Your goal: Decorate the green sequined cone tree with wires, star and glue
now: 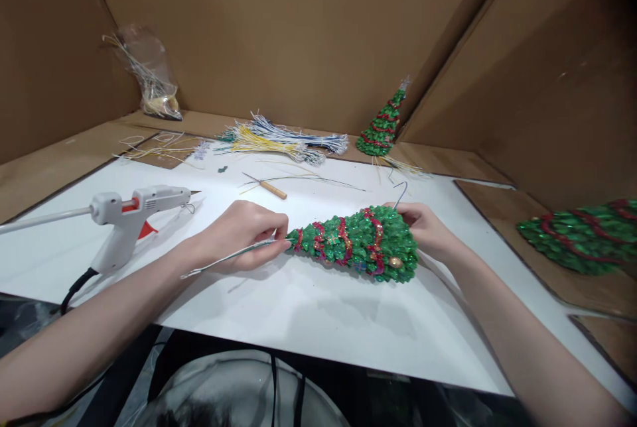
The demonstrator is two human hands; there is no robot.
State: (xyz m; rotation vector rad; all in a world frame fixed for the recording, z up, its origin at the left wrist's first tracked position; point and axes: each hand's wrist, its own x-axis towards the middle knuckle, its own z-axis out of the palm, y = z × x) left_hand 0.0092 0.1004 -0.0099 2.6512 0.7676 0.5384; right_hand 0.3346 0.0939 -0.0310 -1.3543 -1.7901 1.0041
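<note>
A small green Christmas tree [348, 243] with red garland and tiny ornaments lies on its side in front of me, its tip to the left. My left hand [253, 236] is closed in a pinch at the tip, gripping thin white and dark wires [226, 259] whose loose ends stick out to the left. At the wide base, my right hand [423, 228] grips the tree from behind; its fingers are partly hidden by the tree. A bent thin wire [401, 191] rises near the right fingers.
A white glue gun [134, 208] stands at left. Behind lie a wooden-handled awl [271, 189], bundles of coloured wires [279, 142], and another tree [382, 125] upright. A third tree [582, 235] lies at right. A plastic bag [154, 75] leans against cardboard walls [279, 29].
</note>
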